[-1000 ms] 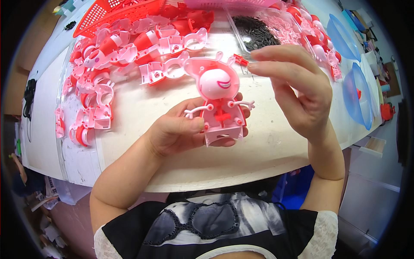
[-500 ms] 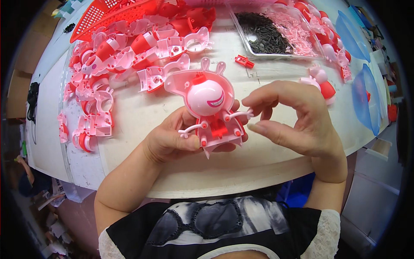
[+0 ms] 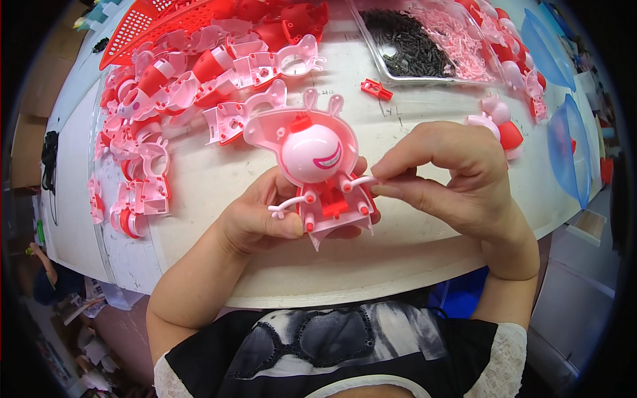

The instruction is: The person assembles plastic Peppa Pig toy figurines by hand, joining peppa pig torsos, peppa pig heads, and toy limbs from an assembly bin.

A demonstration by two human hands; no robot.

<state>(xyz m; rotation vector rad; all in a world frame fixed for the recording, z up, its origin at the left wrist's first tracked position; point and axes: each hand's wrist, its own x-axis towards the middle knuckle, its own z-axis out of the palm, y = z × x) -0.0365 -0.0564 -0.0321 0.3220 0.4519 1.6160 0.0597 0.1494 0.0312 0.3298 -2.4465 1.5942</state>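
Figure: hollow pink plastic shell with ears and a snout (image 3: 348, 156), open face up, held above the near part of the white tabletop (image 3: 298, 278); I take it as the clock's centre, ears toward twelve.
Face: glossy pale-pink plastic ball with a magenta-edged grin (image 3: 308, 156), seated in the head hollow.
Left hand: bare left hand (image 3: 259, 212) at half past seven, closed around the shell, thumb across the front, fingers behind.
Right hand: bare right hand (image 3: 458, 179) at three, thumb and forefinger nearly together, pinching the end of the thin pale-pink plastic arm on the three o'clock side (image 3: 363, 180).
Other arm: matching thin pink plastic arm (image 3: 285, 207), sticking out toward eight.
Loose piece: small red plastic bracket (image 3: 377, 89), toward half past one, just below the tray.
Tray: clear rectangular plastic tray (image 3: 438, 82), farther out past one, small black parts (image 3: 405, 50) beside small pink ones (image 3: 461, 43).
Heap: pink and red plastic shells (image 3: 159, 86) at ten, with a red perforated plastic basket (image 3: 139, 30) beyond.
Bowl: translucent blue plastic bowl (image 3: 569, 152), well off at three.
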